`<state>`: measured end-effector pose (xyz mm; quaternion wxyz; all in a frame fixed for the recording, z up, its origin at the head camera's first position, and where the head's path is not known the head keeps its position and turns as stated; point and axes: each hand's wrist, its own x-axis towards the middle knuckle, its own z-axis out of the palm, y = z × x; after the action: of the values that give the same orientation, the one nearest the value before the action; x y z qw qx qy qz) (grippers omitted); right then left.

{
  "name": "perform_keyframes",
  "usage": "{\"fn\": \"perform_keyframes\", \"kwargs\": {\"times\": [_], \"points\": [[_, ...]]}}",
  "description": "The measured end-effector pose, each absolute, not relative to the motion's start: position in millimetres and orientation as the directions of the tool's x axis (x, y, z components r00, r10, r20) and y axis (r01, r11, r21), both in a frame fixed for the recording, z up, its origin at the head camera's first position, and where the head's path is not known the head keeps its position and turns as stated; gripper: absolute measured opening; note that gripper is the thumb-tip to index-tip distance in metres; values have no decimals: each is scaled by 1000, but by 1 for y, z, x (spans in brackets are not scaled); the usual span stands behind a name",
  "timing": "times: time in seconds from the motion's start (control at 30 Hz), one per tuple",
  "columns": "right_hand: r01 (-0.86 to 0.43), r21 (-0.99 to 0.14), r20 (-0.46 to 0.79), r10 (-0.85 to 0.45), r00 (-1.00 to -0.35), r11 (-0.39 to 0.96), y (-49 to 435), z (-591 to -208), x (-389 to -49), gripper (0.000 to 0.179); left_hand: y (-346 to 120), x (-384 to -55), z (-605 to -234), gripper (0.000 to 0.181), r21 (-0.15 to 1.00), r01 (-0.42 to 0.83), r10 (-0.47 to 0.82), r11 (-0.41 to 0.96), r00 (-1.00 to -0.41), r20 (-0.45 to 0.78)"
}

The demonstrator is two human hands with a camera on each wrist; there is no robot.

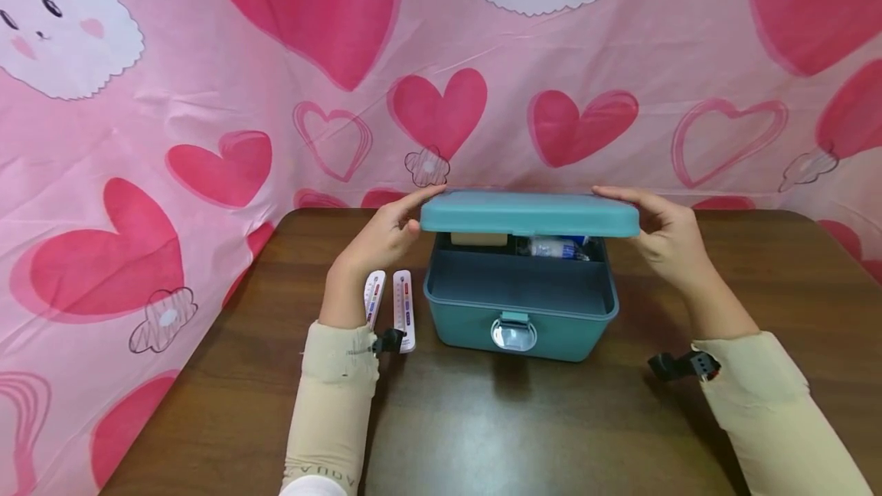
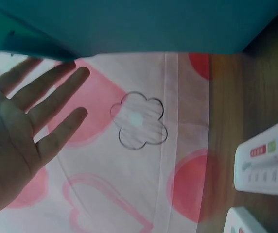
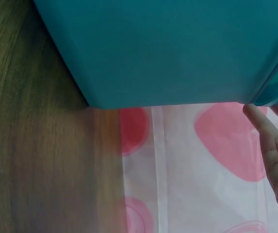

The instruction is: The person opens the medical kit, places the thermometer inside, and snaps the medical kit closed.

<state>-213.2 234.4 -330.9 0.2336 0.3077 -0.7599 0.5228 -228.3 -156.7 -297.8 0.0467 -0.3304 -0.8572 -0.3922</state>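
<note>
A teal plastic storage box (image 1: 520, 331) stands on the table with its lid (image 1: 530, 213) tilted partly up over the back. My left hand (image 1: 379, 239) is at the lid's left end, fingertips at its rear edge; in the left wrist view the fingers (image 2: 56, 99) are extended and spread. On the other end, my right hand (image 1: 664, 232) touches the lid with extended fingers. Inside the box, behind a bare front compartment, sit a beige block (image 1: 478, 239) and a clear plastic-wrapped item (image 1: 554, 249) with blue print. A clear latch (image 1: 513, 334) hangs at the front.
Two white thermometers with coloured markings lie left of the box, one (image 1: 404, 311) beside it and the other (image 1: 374, 297) partly behind my left wrist. Behind the brown wooden table (image 1: 482, 435) hangs a pink cloth (image 1: 510, 52) printed with hearts.
</note>
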Motion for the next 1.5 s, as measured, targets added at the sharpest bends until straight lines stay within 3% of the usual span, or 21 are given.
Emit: {"fn": "perform_keyframes", "kwargs": {"times": [0.07,0.27,0.4,0.63,0.8,1.27,1.4,1.5], "points": [[-710,-661,677,-215,-704,244,235,-331,-214,45,-160,-228,-297,114,653,584,517,482,-791,327],[-700,-680,671,-198,-714,219,236,-330,-214,41,-161,-228,-298,65,659,529,450,535,-838,307],[-689,-696,660,-196,-725,205,236,-331,-213,41,-157,-230,-300,55,613,557,425,560,-829,364],[-634,-773,621,-182,-762,16,238,-330,-212,42,-153,-233,-303,47,599,580,392,552,-815,428],[-632,-775,626,-185,-758,-34,238,-329,-212,41,-152,-235,-305,44,623,579,370,526,-815,445],[-593,-805,592,-61,-804,-7,235,-329,-209,37,-149,-240,-307,29,642,564,305,519,-824,477],[-595,-804,593,-56,-803,13,236,-331,-210,37,-150,-242,-305,30,676,548,310,493,-836,452],[-606,-794,607,-85,-790,-43,237,-332,-211,35,-149,-245,-302,30,679,542,323,494,-840,436]]}}
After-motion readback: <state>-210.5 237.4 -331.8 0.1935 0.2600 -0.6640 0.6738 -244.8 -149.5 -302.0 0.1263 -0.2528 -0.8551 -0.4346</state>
